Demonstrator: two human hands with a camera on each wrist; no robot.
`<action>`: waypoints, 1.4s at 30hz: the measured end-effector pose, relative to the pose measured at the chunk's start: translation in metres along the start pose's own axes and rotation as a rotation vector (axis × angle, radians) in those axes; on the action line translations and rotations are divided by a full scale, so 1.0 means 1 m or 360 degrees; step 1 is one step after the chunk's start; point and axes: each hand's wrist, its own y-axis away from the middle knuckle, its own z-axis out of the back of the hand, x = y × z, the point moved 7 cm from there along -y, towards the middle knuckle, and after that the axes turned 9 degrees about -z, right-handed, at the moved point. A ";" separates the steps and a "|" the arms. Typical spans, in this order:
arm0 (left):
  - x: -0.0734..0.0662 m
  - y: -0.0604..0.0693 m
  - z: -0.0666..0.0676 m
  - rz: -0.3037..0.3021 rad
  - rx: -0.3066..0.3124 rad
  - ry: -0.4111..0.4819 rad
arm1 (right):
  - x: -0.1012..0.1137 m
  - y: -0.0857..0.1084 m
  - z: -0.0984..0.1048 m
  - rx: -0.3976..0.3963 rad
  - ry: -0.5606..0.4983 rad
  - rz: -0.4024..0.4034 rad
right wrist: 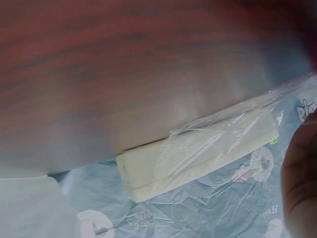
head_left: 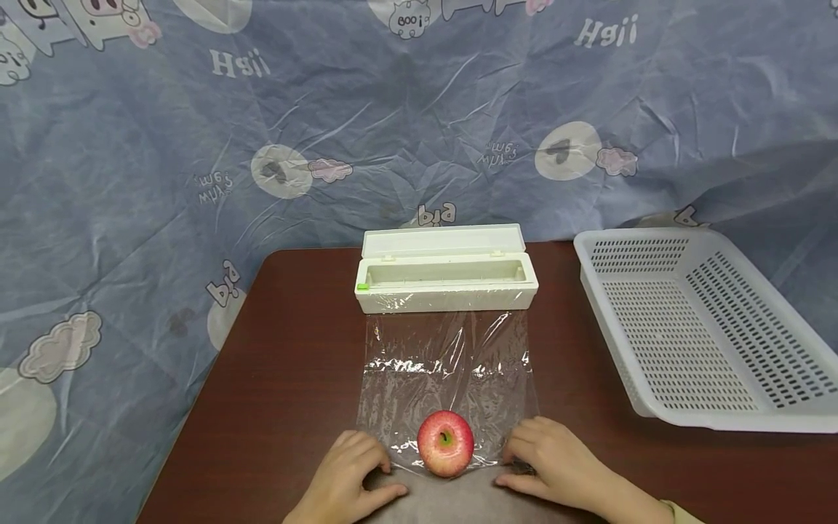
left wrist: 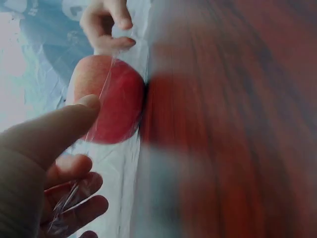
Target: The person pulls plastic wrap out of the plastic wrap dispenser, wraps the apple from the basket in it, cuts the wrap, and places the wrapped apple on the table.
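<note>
A red apple (head_left: 445, 445) sits stem up on the near part of a clear sheet of plastic wrap (head_left: 425, 393), which stretches back to a white wrap dispenser (head_left: 452, 300) with its lid raised. My left hand (head_left: 350, 477) lies left of the apple at the wrap's near edge, thumb and fingers apart. Shiny film touches its fingers (left wrist: 101, 206) in the left wrist view, and a film edge crosses in front of the apple (left wrist: 111, 106). My right hand (head_left: 556, 466) rests right of the apple by the wrap's other corner, its thumb away from the bent fingers.
A white perforated plastic basket (head_left: 644, 397) stands at the right on the dark brown table (head_left: 275, 364). A blue-grey printed cloth (head_left: 393, 131) hangs behind the table. The dispenser carries a small green piece (head_left: 363, 287) at its left end.
</note>
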 end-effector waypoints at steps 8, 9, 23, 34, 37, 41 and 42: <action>0.001 -0.009 -0.011 0.0066 0.0088 -0.0108 | 0.000 -0.008 -0.006 -0.0151 0.0123 -0.0136; 0.001 -0.010 -0.012 0.0072 0.0101 -0.0131 | 0.000 -0.009 -0.007 -0.0160 0.0142 -0.0158; 0.001 -0.021 -0.026 0.0104 0.0091 -0.0102 | 0.000 -0.018 -0.019 -0.0099 0.0139 -0.0329; -0.001 -0.027 -0.025 -0.0054 0.0008 -0.0040 | 0.004 -0.022 -0.020 -0.0051 -0.0014 -0.0134; -0.001 -0.027 -0.025 -0.0069 -0.0013 -0.0025 | 0.005 -0.023 -0.018 -0.0086 -0.0065 -0.0056; 0.000 -0.028 -0.025 -0.0076 -0.0036 -0.0009 | 0.005 -0.024 -0.018 -0.0103 -0.0127 -0.0008; 0.000 -0.028 -0.025 -0.0079 -0.0043 -0.0005 | 0.004 -0.024 -0.018 -0.0105 -0.0141 0.0000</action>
